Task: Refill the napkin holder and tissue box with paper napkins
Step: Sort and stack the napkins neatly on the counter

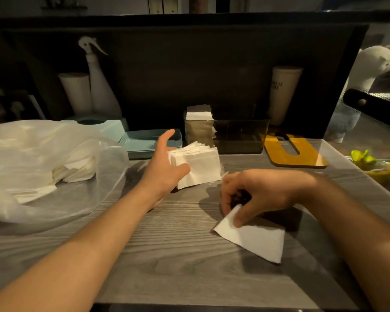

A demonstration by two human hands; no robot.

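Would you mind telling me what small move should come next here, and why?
Probably lift the single napkin onto the napkin stack. The right hand is pinching its corner on the table, while the left hand holds the stack beside the partly filled holder.

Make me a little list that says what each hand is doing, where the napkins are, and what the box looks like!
left hand: grips a stack of napkins, standing on the table
right hand: pinches a corner of one loose napkin lying flat
more napkins: inside the clear plastic bag on the left
tinted box: a few napkins standing at its left end, otherwise bare
yellow lid: off, leaning by the box
table: grey wood grain
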